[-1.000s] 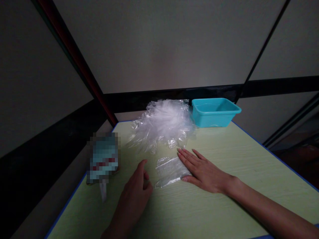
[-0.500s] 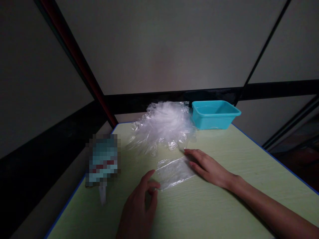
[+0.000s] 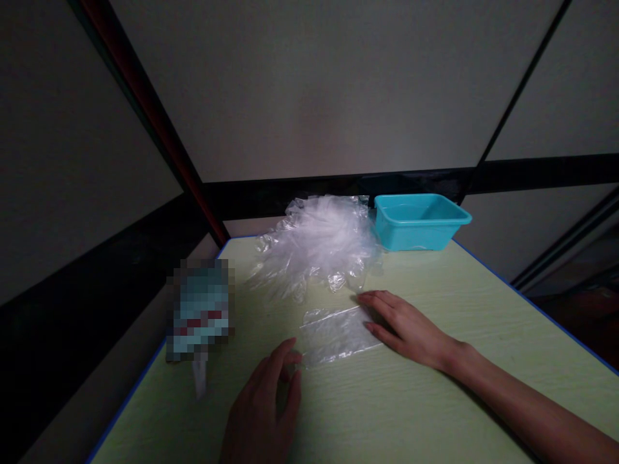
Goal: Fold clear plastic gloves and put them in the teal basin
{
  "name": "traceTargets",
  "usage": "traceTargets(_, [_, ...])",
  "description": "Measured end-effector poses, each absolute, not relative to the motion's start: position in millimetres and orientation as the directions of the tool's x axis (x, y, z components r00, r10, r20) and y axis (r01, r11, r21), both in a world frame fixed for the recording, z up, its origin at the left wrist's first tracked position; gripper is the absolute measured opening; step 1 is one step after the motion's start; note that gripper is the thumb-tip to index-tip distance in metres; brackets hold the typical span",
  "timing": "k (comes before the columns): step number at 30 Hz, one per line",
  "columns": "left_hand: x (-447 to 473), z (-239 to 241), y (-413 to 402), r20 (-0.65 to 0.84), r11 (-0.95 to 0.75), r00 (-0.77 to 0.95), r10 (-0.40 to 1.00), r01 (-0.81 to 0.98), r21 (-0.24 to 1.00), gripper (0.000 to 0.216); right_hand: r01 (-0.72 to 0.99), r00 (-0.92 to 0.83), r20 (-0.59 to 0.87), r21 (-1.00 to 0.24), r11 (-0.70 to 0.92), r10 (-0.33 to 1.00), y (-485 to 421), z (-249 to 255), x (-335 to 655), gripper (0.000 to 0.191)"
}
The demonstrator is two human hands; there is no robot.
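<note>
A clear plastic bag (image 3: 336, 334) lies flat and slightly wrinkled on the pale green table, between my two hands. My right hand (image 3: 403, 325) rests over the bag's right end, thumb and fingers apart, and covers that end. Just off the left edge of the bag is my left hand (image 3: 268, 390), its thumb and fingers curved and spread, with nothing visible between them. Whether a fingertip still touches the bag's edge is hard to make out. Behind the bag spreads a loose pile of clear plastic bags (image 3: 324, 241).
A turquoise plastic basin (image 3: 420, 235) stands at the back right corner of the table (image 3: 396, 406). On the left lies a pixelated teal package (image 3: 200, 316) with a whitish strip (image 3: 200, 377) sticking out. Cabinet panels (image 3: 333, 96) rise behind the table.
My left hand has drawn back a little to the left and down, away from the bag's left edge. The right hand stays almost in place on the bag.
</note>
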State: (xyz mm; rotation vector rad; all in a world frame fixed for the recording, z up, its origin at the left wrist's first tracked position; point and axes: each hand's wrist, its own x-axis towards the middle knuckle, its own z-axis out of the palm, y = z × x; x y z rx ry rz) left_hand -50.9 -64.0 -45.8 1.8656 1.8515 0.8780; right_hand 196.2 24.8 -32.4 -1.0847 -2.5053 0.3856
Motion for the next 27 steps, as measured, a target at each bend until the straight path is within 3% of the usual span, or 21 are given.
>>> traceTargets(4, [-52.7,-44.2,-62.0,0.161,-0.054,-0.059,0.985,0.786,0.616,0.031,0.596,-0.601,0.26,-0.484,0.64,0.756,24.9,-31.4,196.4,0.036])
traceTargets(9, [-57.3,-38.7,-52.4,0.149,-0.032,-0.054,0.987,0.852,0.522,0.033,0.491,-0.533,0.204,-0.716,0.496,0.821,25.3,-31.5,197.0,0.027])
traceTargets(14, [-40.8,-37.8,-50.7,0.409,-0.179,0.032,0.912,0.928,0.327,0.034,0.358,-0.59,0.133,-0.841,0.406,0.796,27.2,-30.1,199.7,0.02])
traceTargets(17, [-17.3,-42.1,-55.7,0.489,-0.403,0.243,0.838,0.88,0.252,0.029,0.352,-0.642,0.172,-0.8,0.486,0.748,30.1,-28.2,205.3,0.011])
traceTargets(20, [1.6,-46.7,-59.0,0.422,-0.577,0.472,0.774,0.8,0.165,0.041,0.327,-0.733,0.245,-0.691,0.645,0.634,33.1,-26.7,214.2,0.015])
traceTargets(27, [7.0,-46.9,-55.8,0.224,-0.648,0.613,0.758,0.749,0.143,0.064,0.274,-0.785,0.346,-0.549,0.789,0.513,33.1,-24.8,223.7,0.024])
